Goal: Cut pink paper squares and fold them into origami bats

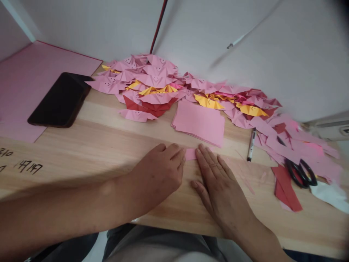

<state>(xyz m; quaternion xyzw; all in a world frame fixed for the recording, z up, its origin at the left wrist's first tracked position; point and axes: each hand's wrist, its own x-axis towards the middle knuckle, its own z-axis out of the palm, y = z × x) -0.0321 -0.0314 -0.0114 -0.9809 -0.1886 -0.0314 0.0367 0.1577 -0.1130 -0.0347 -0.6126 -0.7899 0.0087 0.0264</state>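
Both my hands rest on a small piece of pink paper on the wooden table. My left hand has its fingers curled, with the fingertips pressing on the paper's left edge. My right hand lies flat, fingers stretched out over the paper's right part. Most of the paper is hidden under the hands. Just beyond them lies a stack of pink paper squares.
A heap of folded pink, yellow and red paper figures runs along the wall. A black phone lies on a pink sheet at the left. A pen, black scissors and red scraps lie at the right.
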